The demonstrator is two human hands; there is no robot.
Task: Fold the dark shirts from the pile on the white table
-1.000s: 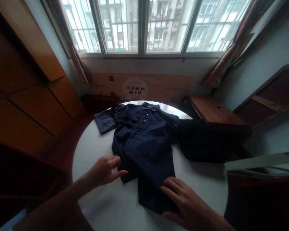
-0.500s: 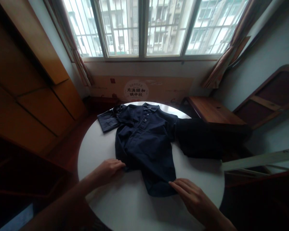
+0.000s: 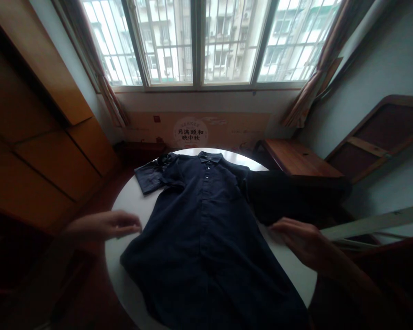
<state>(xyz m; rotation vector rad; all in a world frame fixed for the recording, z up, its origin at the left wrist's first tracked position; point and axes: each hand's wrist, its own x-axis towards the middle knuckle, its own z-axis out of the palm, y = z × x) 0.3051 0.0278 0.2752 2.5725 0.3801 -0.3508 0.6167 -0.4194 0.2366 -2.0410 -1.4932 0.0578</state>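
A dark navy button-up shirt (image 3: 203,238) lies front side up on the round white table (image 3: 122,206). Its collar points to the window, and its lower part spreads wide towards me, the hem running out at the bottom of the view. My left hand (image 3: 119,224) is just off the shirt's left edge, fingers loosely bent with a gap to the thumb, holding nothing that I can see. Beyond the right edge of the shirt is my right hand (image 3: 292,233), its fingers smeared by motion. Whether those fingers touch any cloth cannot be made out.
Folded dark cloth (image 3: 147,178) lies at the table's far left, by the shirt's sleeve. More black cloth (image 3: 271,195) is on the right side. A wooden desk (image 3: 301,158) stands behind at right, a wooden cabinet (image 3: 55,160) at left.
The shirt's lower part, bunched and folded before, is now spread out flatter towards me. Both hands have moved outward and away from the hem corners, and the camera has shifted slightly.
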